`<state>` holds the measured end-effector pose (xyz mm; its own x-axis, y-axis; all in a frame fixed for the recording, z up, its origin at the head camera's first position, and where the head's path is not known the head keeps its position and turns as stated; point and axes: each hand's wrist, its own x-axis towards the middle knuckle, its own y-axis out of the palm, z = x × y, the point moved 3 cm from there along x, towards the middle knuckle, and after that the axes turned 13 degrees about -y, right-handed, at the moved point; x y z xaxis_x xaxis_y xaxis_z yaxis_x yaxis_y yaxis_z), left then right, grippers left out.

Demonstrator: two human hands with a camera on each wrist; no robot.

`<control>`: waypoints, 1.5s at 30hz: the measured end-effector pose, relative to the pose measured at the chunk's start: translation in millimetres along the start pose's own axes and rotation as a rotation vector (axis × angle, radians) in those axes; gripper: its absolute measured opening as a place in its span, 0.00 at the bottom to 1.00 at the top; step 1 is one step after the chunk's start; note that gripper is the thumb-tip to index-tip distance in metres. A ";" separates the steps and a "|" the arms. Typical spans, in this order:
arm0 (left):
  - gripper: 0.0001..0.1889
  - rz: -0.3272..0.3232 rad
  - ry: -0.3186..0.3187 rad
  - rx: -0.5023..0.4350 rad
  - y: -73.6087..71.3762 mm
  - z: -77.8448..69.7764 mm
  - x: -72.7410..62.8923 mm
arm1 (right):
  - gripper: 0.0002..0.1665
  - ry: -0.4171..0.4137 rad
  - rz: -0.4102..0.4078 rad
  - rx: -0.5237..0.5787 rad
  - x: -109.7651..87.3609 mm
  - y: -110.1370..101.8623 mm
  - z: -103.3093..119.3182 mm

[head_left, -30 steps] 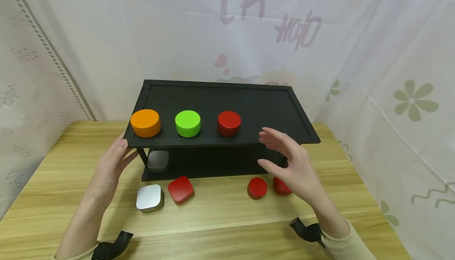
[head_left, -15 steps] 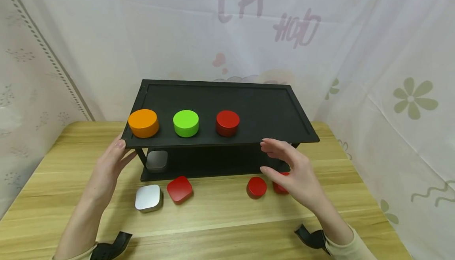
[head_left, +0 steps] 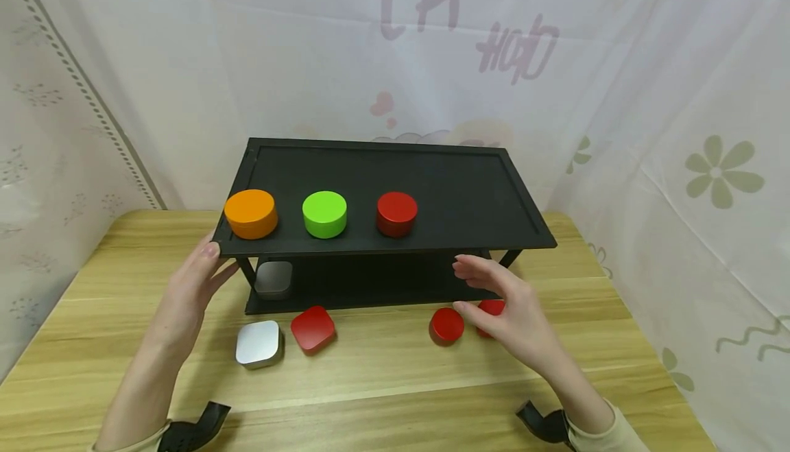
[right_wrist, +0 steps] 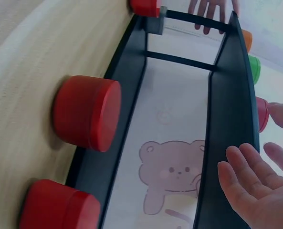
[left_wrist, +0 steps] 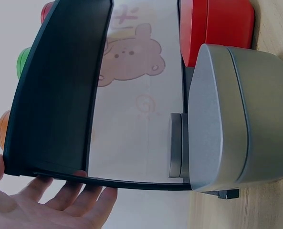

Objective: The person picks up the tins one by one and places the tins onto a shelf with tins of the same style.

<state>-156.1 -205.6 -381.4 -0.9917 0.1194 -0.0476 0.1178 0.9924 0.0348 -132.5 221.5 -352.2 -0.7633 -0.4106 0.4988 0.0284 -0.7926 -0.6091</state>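
Note:
My left hand [head_left: 188, 287] holds the left front corner of a black two-tier shelf [head_left: 469, 191]. In the left wrist view the thumb lies on the top board and the fingers reach along the shelf's side [left_wrist: 79, 202]. My right hand [head_left: 512, 304], fingers apart and holding nothing, hovers before the shelf's right front. Below its thumb is a round red tin [head_left: 446, 326]; another red tin [head_left: 492, 307] is partly hidden behind the hand. On the top board stand an orange round tin [head_left: 251, 215], a green one [head_left: 324, 215] and a red one [head_left: 397, 215].
A grey rounded-square tin [head_left: 273, 279] sits on the lower board at the left. Before the shelf, a silver square tin [head_left: 258, 343] and a red square tin [head_left: 313, 330] lie on the wooden table [head_left: 370, 397]. A white printed curtain [head_left: 308, 47] hangs behind.
My right hand has come down from in front of the top board's edge to lower down, near the red tins. The left hand stays at the shelf's corner.

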 end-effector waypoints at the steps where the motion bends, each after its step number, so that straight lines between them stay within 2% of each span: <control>1: 0.26 0.000 0.001 0.001 -0.1 -0.1 0.1 | 0.37 0.001 0.005 -0.001 -0.8 0.9 -1.3; 14: 0.26 0.001 -0.008 0.007 -2.8 4.0 1.2 | 0.38 0.063 0.056 -0.016 -8.0 8.9 -15.4; 35: 0.25 -0.010 -0.007 -0.001 -3.2 5.7 1.2 | 0.41 0.103 0.146 -0.077 -22.8 23.4 -37.5; 45: 0.26 -0.002 -0.005 0.002 -3.7 5.0 1.3 | 0.41 0.117 0.182 -0.073 -30.7 29.4 -46.1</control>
<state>-157.6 -209.0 -386.6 -0.9917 0.1178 -0.0524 0.1162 0.9927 0.0329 -138.0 231.6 -413.8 -0.8197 -0.4852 0.3045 0.1286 -0.6738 -0.7276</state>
